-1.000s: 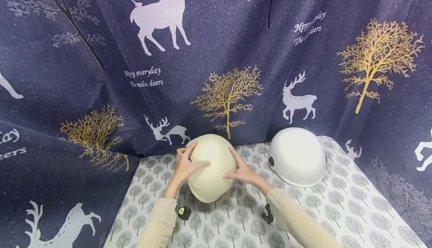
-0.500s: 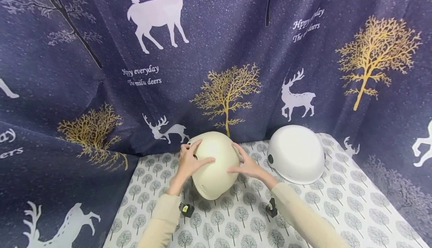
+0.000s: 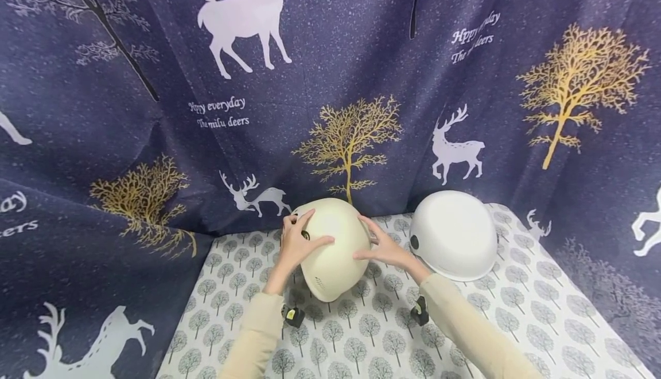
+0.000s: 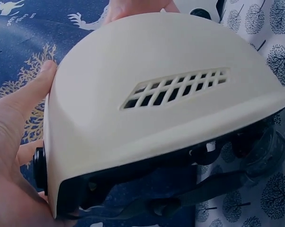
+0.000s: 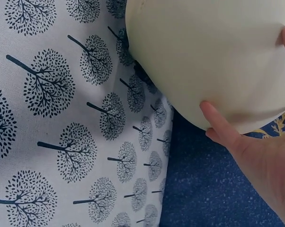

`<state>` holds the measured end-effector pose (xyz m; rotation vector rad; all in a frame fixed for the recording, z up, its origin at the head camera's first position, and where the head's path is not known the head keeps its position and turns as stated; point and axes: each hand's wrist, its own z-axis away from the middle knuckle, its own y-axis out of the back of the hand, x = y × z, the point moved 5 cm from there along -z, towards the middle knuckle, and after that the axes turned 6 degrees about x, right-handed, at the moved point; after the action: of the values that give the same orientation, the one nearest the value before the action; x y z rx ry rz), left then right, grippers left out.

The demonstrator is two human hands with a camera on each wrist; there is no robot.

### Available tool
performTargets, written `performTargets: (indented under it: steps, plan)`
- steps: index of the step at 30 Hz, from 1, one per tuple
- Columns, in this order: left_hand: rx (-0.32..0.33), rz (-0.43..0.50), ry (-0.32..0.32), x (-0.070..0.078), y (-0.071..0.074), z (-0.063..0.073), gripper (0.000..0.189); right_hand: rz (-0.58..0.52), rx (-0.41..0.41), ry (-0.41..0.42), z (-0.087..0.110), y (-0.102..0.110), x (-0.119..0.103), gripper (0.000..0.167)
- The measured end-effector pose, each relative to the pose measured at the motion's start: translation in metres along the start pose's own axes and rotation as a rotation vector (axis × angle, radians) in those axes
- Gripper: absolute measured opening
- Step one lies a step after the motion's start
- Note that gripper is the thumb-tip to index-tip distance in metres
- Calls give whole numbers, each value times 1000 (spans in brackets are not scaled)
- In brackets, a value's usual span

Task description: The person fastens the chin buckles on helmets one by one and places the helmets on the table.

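Observation:
Both hands hold a cream helmet [image 3: 335,264], its narrower brimmed end toward the person. My left hand [image 3: 299,245] grips its left side, thumb on the shell and fingers curved round the far side. From the right, my right hand [image 3: 386,248] holds it between a spread thumb and fingers. In the left wrist view, a slatted vent [image 4: 178,87] shows on the shell, with a dark chin strap [image 4: 194,195] hanging below the rim. A black round knob [image 4: 40,168] sits by the left palm. In the right wrist view, right fingertips press the smooth shell [image 5: 209,56].
A white helmet [image 3: 457,238] lies dome up at the right, a dark round spot on its side. The table has a tree-print cloth [image 3: 361,333]. A dark blue curtain [image 3: 320,75] with deer and trees hangs behind and at both sides.
The cream helmet has shifted a little to the right and turned slightly, showing more of its vent. Both hands moved with it, keeping their hold. The white helmet stayed in place.

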<state>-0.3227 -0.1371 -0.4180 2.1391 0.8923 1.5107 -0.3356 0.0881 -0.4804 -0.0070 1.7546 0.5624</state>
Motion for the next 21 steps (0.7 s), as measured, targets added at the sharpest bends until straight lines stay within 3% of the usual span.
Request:
performTargets:
  steps: [10,21]
  plan:
    - [-85,106,12,1,3,1,85,-29,-10,-74,4,5,7,101]
    - [-74,116,16,2,-4,0,86,-12,-2,-86,6,13,1,98]
